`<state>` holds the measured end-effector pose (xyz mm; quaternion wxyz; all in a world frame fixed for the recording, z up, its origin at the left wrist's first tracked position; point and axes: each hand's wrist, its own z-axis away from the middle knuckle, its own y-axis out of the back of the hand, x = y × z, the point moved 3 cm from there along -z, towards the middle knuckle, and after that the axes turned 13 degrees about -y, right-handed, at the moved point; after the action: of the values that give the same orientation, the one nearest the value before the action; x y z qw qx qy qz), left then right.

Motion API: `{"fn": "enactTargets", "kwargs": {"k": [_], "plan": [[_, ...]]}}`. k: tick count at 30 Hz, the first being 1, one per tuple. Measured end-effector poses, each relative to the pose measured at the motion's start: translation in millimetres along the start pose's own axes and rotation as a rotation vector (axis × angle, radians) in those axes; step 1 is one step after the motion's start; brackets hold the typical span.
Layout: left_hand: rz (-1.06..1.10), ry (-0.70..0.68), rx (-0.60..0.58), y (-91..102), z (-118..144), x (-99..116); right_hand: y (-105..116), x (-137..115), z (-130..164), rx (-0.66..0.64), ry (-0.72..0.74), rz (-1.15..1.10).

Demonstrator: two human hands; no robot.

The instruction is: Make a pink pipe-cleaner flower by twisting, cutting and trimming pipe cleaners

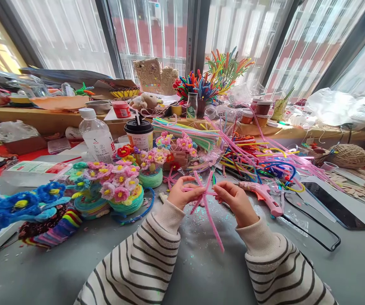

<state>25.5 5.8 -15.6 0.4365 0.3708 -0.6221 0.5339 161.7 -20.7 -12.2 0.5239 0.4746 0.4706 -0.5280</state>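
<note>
Fingers of the left hand (pixel 181 194) pinch the crossing of a pink fuzzy star (pixel 208 210) above the desk (pixel 204 275) while the right hand's (pixel 237 201) grip one strand, mid-shaping by my eye, any further bend calling for a firmly pinned centre.

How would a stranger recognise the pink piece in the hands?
Start at the grey table and follow the striped sleeves forward to the left hand and right hand. Between them is a fuzzy pink star of crossed stems; unlike the loose pink pipe cleaners behind, it is held, with one long leg pointing toward the wearer.
</note>
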Motion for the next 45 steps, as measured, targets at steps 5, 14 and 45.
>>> {"fn": "enactTargets", "kwargs": {"k": [5, 14, 45], "plan": [[0.036, 0.03, -0.011, -0.7, 0.5, 2.9, -2.0, -0.8, 1.3, -0.022, 0.036, 0.085], [-0.054, -0.033, -0.027, 0.0, 1.5, -1.4, -0.8, 1.7, 1.0, 0.035, 0.048, 0.084], [0.091, 0.015, -0.045, 2.2, -1.9, -0.6, -2.3, 0.4, 5.6, -0.15, -0.178, -0.03]]}}
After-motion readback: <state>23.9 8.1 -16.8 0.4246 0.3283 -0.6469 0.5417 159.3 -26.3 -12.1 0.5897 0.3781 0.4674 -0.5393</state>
